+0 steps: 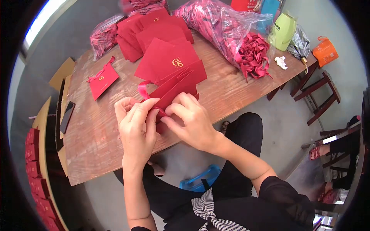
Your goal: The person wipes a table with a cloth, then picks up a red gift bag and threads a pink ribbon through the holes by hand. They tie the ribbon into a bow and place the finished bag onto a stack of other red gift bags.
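Observation:
Near the table's front edge, both hands are at a small red paper gift bag [175, 89] that is tilted between them. My left hand [135, 122] is closed, thumb and forefinger pinching a red satin ribbon [161, 112] at the bag's side. From the other side my right hand [191, 120] is closed on the same ribbon, its fingers also against the bag. A pink-red ribbon loop [143, 90] stands up from the bag's far end. Just beyond lie flat red bags [163, 57] with a gold logo. The fingers partly hide the ribbon.
A red bag with a bow [104, 80] lies on the wooden table [92, 148]. A plastic sack of ribbons [216, 29], a green jug [284, 31] and crumpled tissue [281, 62] are at the back. A phone [67, 117] and a carton of red bags [36, 177] are left.

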